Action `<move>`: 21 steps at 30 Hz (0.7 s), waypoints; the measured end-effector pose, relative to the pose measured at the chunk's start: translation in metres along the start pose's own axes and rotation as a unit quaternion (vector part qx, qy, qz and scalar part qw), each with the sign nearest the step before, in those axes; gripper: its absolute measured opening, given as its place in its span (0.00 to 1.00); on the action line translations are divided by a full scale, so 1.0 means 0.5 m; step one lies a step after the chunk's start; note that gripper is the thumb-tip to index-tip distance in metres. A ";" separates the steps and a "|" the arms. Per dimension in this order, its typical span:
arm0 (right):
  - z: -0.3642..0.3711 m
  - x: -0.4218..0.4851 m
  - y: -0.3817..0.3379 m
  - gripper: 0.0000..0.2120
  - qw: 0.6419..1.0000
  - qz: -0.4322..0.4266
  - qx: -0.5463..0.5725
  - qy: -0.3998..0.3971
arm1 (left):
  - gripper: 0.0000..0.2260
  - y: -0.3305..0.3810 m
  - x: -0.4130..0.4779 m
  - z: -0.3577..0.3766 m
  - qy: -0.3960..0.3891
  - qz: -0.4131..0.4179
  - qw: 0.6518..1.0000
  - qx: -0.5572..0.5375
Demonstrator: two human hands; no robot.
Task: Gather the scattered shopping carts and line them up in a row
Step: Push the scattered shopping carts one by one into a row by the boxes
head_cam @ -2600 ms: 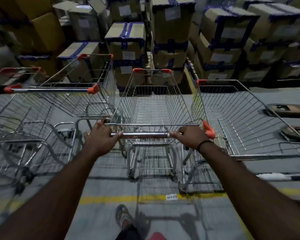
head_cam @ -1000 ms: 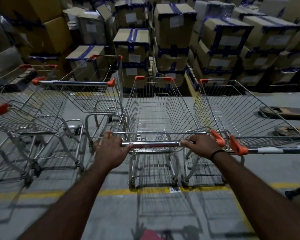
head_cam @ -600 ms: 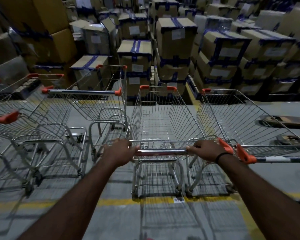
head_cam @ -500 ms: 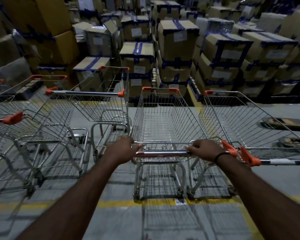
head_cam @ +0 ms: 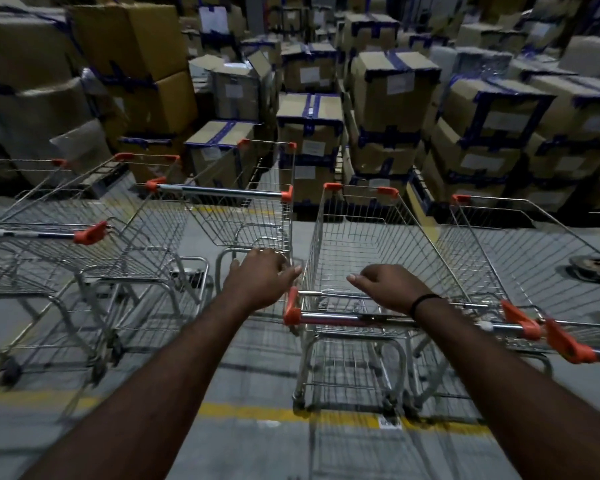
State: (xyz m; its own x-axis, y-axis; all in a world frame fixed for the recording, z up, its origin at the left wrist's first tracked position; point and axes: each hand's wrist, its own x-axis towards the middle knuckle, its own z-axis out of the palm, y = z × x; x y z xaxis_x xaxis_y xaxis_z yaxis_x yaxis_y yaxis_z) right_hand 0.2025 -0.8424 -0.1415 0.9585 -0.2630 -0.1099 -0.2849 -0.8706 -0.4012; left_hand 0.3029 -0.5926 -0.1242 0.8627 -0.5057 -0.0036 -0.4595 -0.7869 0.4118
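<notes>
Several wire shopping carts with orange handle ends stand on the grey floor. The middle cart [head_cam: 361, 244] is right in front of me, its handle bar [head_cam: 354, 318] free. My left hand [head_cam: 260, 277] hovers just off the handle's left end, fingers loosely curled, holding nothing. My right hand [head_cam: 385, 289] hangs over the bar's right half with nothing in it. A second cart [head_cam: 534, 258] stands close against the middle cart's right side. Another cart [head_cam: 243, 216] stands further forward on the left, and two more carts [head_cam: 49, 251] sit at far left.
Stacks of taped cardboard boxes [head_cam: 395, 98] wall off the far side just past the carts' noses. A yellow floor line [head_cam: 250, 412] runs under the carts' rear wheels. Flat dark objects [head_cam: 593, 268] lie on the floor at the right.
Both hands have let go of the middle cart's handle and lifted off it. The left hand has moved out past the handle's left end. The view has shifted left.
</notes>
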 end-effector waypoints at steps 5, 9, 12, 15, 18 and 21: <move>0.004 0.050 -0.079 0.26 0.999 -0.046 0.010 0.011 | 0.20 -0.042 0.007 -0.019 0.030 0.000 0.999 -0.012; -0.010 0.102 -0.144 0.25 0.996 -0.081 0.014 0.016 | 0.23 -0.067 0.037 -0.036 0.048 -0.011 0.999 -0.011; -0.013 0.160 -0.187 0.26 0.994 -0.109 0.015 0.017 | 0.25 -0.091 0.074 -0.049 0.054 -0.024 0.998 0.005; -0.007 0.232 -0.228 0.28 0.990 -0.139 0.025 0.016 | 0.26 -0.126 0.124 -0.065 0.056 -0.046 0.997 0.024; -0.004 0.305 -0.266 0.30 0.986 -0.160 0.041 0.011 | 0.27 -0.160 0.176 -0.093 0.057 -0.068 0.995 0.042; -0.003 0.380 -0.300 0.24 0.983 -0.178 0.047 -0.005 | 0.26 -0.197 0.235 -0.126 0.057 -0.088 0.993 0.059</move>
State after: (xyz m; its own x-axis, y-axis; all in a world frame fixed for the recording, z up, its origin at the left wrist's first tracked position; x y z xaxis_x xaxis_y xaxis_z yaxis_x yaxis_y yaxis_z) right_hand 0.4276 -0.7624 -0.1006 0.9975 0.0551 0.0447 0.0700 -0.8640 -0.4986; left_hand 0.4628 -0.5523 -0.1080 0.9473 -0.3180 0.0393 -0.3145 -0.8989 0.3051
